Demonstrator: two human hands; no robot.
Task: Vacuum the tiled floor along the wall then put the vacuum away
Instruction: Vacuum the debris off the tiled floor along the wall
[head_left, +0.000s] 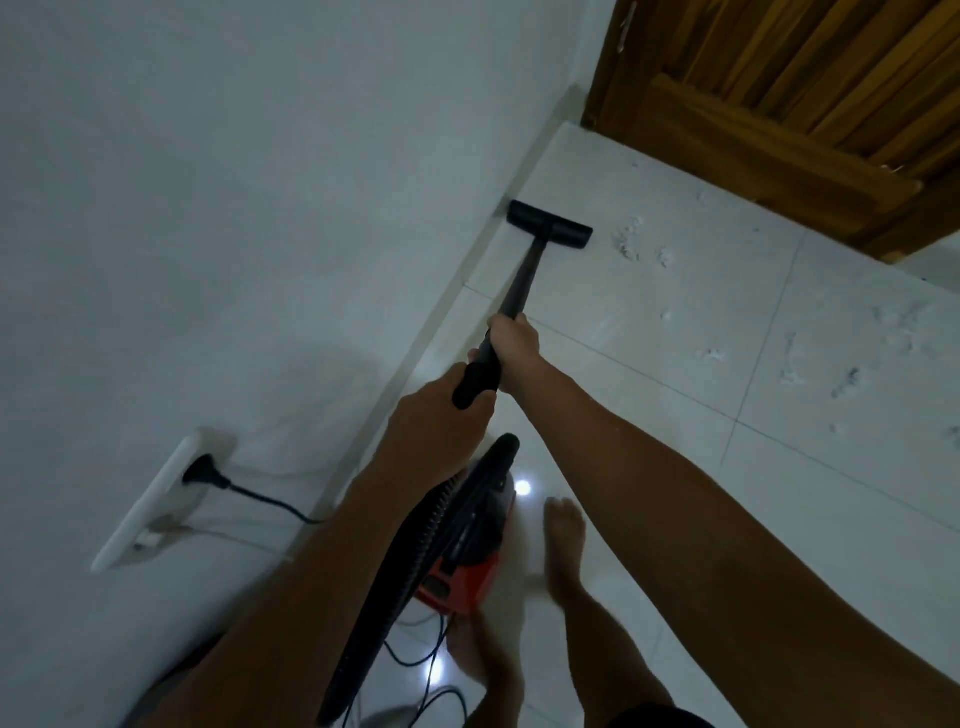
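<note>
A black vacuum wand (522, 283) runs from my hands to a flat black floor head (549, 231) that sits on the white tiled floor (649, 332) against the skirting of the white wall (234, 208). My right hand (514, 345) grips the wand higher up. My left hand (441, 415) grips the black handle end. The red and black vacuum body (470, 551) stands on the floor below my arms, with its ribbed hose (395, 571) curving down to the left.
A wooden door (789, 104) closes the far corner. Dust clumps (631, 241) lie scattered on the tiles to the right of the head. A black plug (200, 470) sits in a wall socket, and its cord (415, 654) loops on the floor by my bare feet (563, 540).
</note>
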